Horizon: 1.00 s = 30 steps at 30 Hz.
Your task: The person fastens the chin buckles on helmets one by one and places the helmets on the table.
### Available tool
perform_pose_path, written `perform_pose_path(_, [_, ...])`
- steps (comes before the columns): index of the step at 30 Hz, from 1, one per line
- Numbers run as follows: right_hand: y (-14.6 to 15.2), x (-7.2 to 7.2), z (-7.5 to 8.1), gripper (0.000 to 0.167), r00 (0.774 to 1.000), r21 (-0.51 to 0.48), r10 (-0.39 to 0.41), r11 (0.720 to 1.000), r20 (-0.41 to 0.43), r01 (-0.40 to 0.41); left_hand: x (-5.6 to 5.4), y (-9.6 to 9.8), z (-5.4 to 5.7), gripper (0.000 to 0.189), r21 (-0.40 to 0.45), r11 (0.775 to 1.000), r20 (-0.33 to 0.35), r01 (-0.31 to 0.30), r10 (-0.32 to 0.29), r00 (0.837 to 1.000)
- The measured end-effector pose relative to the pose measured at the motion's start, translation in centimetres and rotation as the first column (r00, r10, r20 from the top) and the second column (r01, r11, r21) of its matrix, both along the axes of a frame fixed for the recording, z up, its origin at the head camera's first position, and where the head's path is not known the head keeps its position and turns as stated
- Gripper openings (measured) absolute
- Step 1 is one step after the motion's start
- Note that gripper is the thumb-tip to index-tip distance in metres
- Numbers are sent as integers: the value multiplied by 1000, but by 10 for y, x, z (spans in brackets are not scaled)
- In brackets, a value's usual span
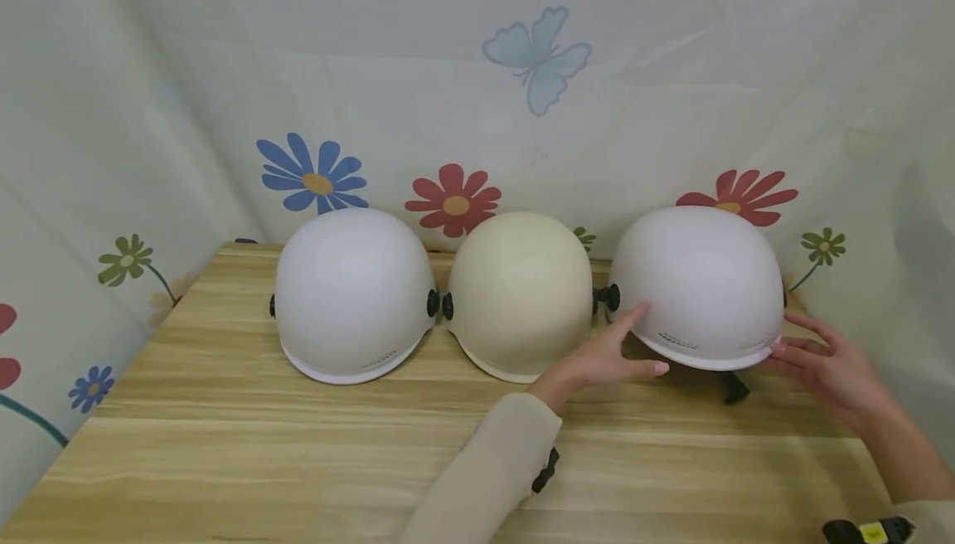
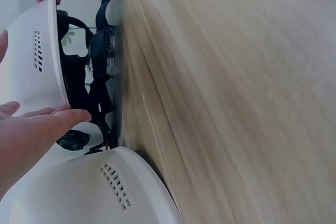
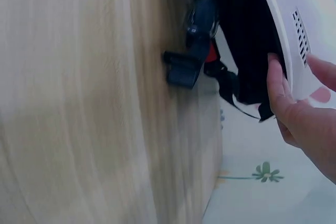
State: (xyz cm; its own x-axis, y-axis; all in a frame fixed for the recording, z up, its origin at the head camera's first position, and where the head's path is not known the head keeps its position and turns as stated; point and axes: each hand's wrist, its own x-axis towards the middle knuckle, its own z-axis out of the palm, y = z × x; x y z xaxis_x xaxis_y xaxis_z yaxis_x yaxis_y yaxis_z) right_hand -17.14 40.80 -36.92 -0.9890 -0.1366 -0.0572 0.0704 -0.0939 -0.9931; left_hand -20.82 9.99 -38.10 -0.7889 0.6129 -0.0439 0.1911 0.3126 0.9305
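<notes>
A white helmet [image 1: 694, 283] is at the right of a row, held between both hands. My left hand [image 1: 608, 353] grips its left side, thumb along the rim and fingers against the shell. At the opposite side, my right hand [image 1: 836, 370] pinches the brim; the right wrist view shows a digit tucked under the edge. The rim is raised off the wood, and dark straps [image 2: 100, 51] hang below it to the tabletop. A black strap end [image 1: 734, 386] shows under the front. The helmet's inside is mostly dark.
A cream helmet [image 1: 521, 291] stands close to the left of the held one, beside another white helmet [image 1: 354, 291]. Black round knobs [image 1: 433, 303] stick out at their sides. The wooden table [image 1: 246, 453] backs onto a flowered curtain [image 1: 410, 88].
</notes>
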Motion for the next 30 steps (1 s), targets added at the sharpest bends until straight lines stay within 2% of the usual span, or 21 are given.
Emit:
perform_pose_path(4, [-5,1,6,47,999,3,-39,999,17,38,-1,-2,2,82,16,999,-4,-31,31,1000])
perform_pose_path(9, [-10,1,10,61,999,-17,-43,999,10,43,-3,-6,4,81,30,998,-5,-61,61,998])
perform_pose_path(16, [-16,4,13,81,997,-31,-75,997,4,75,-3,-9,4,80,31,999,15,-27,26,1000])
perform_pose_path(25, [-26,3,22,78,996,-72,-58,996,-63,53,-5,-11,-3,85,67,997,63,-41,37,997])
perform_pose_path(28, [-31,1,27,75,995,-76,-46,996,-94,39,-6,-14,2,84,48,997,-9,-52,53,999])
perform_pose_path(30, [-35,0,31,74,993,-72,-41,997,-113,33,-7,-17,9,81,45,998,-83,-51,54,995])
